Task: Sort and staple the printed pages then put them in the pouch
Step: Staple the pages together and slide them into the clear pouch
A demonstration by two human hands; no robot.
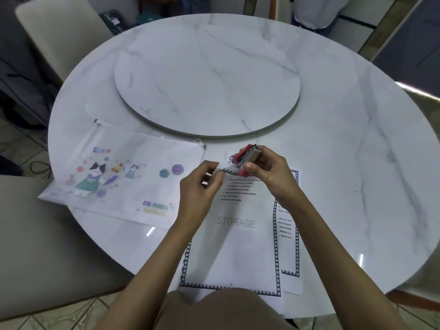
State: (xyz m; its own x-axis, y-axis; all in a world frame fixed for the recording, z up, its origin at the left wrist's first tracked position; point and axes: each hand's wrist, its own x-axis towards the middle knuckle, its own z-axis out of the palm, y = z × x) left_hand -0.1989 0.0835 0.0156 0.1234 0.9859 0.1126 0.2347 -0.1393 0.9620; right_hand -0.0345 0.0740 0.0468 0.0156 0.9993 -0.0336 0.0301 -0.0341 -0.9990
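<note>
A stack of printed pages (238, 248) with a checkered border and the word STORAGE lies on the table's near edge. My left hand (201, 186) pinches the stack's top left corner and lifts it. My right hand (266, 172) grips a red and silver stapler (246, 158), whose jaws sit over that lifted corner. More printed pages (289, 234) stick out from under the stack on the right. A translucent zip pouch (119, 177) with cartoon cats lies flat to the left, apart from both hands.
The round white marble table (345, 163) carries a raised turntable (207, 79) in its middle. A beige chair (54, 32) stands at the far left and another seat (35, 246) at the near left. A person stands beyond the far edge.
</note>
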